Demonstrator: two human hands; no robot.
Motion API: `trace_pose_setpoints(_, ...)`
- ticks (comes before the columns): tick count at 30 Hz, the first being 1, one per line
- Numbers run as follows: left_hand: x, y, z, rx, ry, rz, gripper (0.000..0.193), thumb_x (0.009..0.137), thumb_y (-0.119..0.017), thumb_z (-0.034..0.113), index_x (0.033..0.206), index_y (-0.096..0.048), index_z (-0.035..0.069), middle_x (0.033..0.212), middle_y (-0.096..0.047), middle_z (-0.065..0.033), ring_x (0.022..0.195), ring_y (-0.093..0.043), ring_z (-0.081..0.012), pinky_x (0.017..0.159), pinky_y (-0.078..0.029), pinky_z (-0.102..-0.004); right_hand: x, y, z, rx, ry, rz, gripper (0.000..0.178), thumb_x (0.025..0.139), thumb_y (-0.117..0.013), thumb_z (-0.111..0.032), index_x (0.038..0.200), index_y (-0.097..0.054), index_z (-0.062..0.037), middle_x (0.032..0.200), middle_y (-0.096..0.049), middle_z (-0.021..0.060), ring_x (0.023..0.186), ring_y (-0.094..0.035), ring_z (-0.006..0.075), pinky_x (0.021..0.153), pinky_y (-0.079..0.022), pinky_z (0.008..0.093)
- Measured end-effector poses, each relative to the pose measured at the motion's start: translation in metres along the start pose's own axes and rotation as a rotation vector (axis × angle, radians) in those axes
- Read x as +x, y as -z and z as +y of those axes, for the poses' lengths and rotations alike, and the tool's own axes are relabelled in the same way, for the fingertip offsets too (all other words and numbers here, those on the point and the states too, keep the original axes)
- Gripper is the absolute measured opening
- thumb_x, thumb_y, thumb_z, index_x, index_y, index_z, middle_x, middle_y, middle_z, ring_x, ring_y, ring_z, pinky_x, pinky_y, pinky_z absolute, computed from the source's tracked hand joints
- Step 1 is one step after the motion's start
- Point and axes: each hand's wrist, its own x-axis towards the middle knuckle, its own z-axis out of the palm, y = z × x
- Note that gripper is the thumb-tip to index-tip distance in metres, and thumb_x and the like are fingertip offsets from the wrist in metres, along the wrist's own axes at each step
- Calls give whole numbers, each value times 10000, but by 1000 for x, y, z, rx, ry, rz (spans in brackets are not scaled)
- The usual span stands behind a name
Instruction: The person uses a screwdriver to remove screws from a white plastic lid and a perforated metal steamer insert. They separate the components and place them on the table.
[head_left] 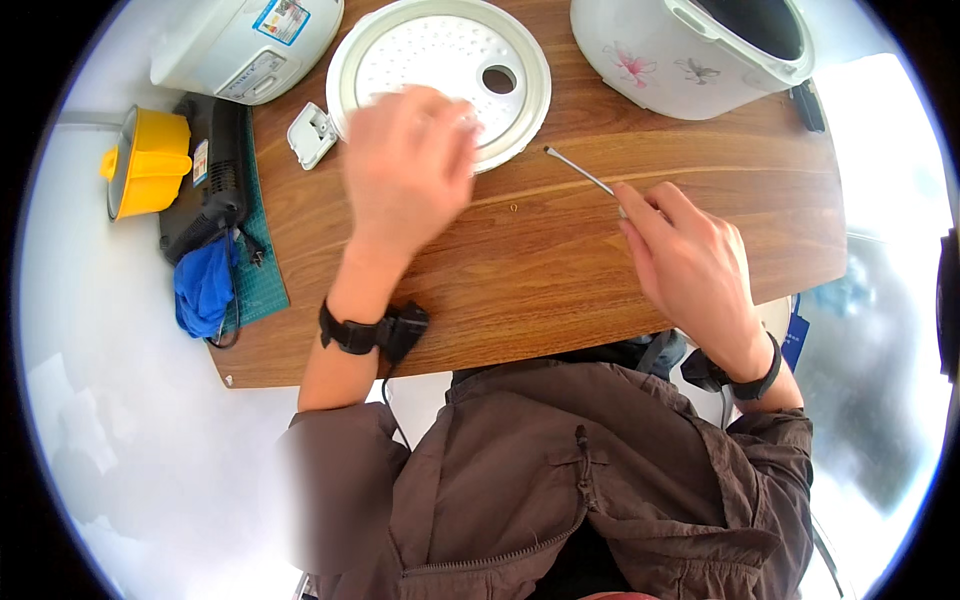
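My right hand grips a screwdriver by its handle, which the fingers mostly hide. Its thin metal shaft points up and left over the wooden table. Blurred by motion, my left hand is over the near left part of a round white lid plate with many small dimples and one round hole. Whether its fingers hold anything does not show. Beside the plate's left edge lies a small white plastic piece. A tiny ring-like part rests on the wood between my hands.
At the far right stands a white rice cooker body with flower prints, its top open. Another white cooker is at the far left. Left of the table are a yellow pot, a black device, a green mat and a blue cloth.
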Motion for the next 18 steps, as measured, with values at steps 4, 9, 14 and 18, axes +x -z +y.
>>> trace_pose_setpoints(4, 19, 2, -71, -6, 244, 182, 348, 929, -712, 214, 1226, -656, 40, 1123, -625, -157, 1048, -614, -312, 945, -481, -437, 0, -2, 5, 92, 61, 145, 306, 903, -704, -100, 1203, -675, -48, 910, -611, 89, 674, -674, 280, 592, -562, 373)
trace_pose_setpoints(9, 34, -12, -121, -177, 582, -261, 606, 993, -625, 361, 1406, -532, -72, 1331, -621, -274, 1223, -615, -379, 1042, -471, -404, -1, -1, 7, 56, -9, 174, 284, 909, -707, -107, 1191, -686, -69, 901, -612, 78, 675, -671, 270, 584, -549, 367)
trace_pose_setpoints(14, 64, -14, -129, -591, 821, -509, 565, 1054, -550, 397, 1401, -566, -49, 1249, -694, -165, 1132, -652, -219, 997, -481, -324, 1, -2, 13, 23, -37, 234, 273, 912, -707, -120, 1183, -691, -94, 882, -608, 76, 674, -663, 274, 579, -534, 369)
trace_pose_setpoints(18, 73, -17, -120, -633, 842, -586, 524, 1062, -550, 390, 1406, -576, -4, 1255, -675, -123, 1137, -612, -176, 1017, -450, -301, -1, -8, 16, 73, -70, 267, 255, 909, -710, -135, 1161, -690, -110, 856, -603, 69, 665, -657, 274, 575, -529, 369)
